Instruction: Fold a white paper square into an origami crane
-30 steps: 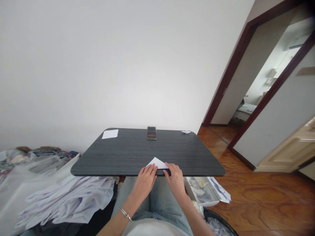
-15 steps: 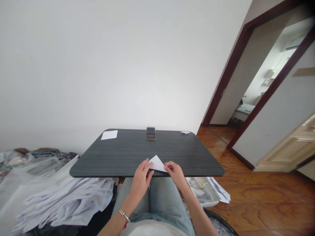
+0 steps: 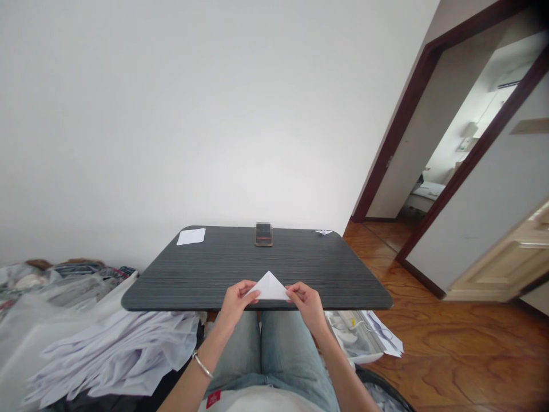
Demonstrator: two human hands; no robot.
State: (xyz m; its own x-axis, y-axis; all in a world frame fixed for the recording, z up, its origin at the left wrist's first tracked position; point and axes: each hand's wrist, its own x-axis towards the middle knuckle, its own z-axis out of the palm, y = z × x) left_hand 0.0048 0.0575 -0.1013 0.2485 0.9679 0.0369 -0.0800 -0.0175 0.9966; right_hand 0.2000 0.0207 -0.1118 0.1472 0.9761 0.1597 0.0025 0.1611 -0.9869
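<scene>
My left hand [image 3: 237, 298] and right hand [image 3: 305, 300] have shifted from flattening the folded paper triangle [image 3: 270, 288] to pinching its corners.

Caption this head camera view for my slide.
Left hand and right hand pinch opposite corners of a white paper triangle at the near edge of a dark tabletop.

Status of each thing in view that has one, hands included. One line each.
left hand, pinching folded paper at its left corner
right hand, pinching its right corner
folded paper, triangular, point facing away
white sheet, lying flat
dark-faced device, propped up
small white paper piece, folded
white cloth, heaped, rumpled
white box, contents visible
doorway, open
</scene>
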